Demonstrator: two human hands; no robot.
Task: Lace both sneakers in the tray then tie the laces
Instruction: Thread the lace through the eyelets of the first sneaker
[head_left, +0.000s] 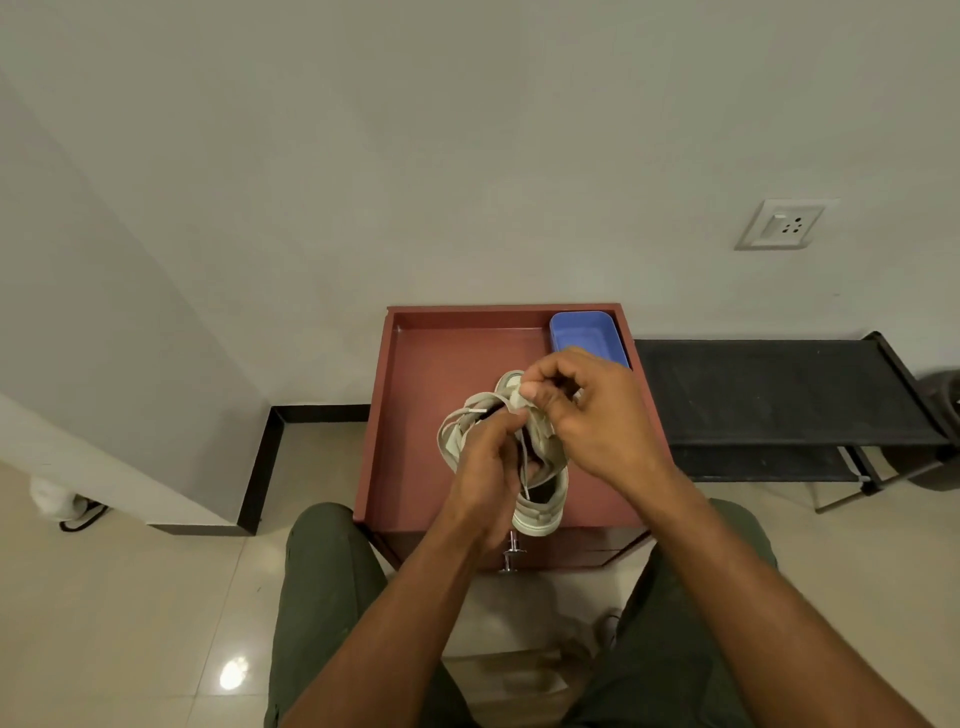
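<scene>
Lacing one beige sneaker (540, 499) over the red tray (415, 415): right hand (587, 410) pinches the lace (470, 411), left hand (485, 467) grips the upper; the blue tub (587, 332) sits at 1 o'clock. No bow yet, second sneaker unseen.

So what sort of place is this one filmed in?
Probably a room in a home: a tiled floor, a wall socket, a low reddish cabinet and a black folding cot.
</scene>
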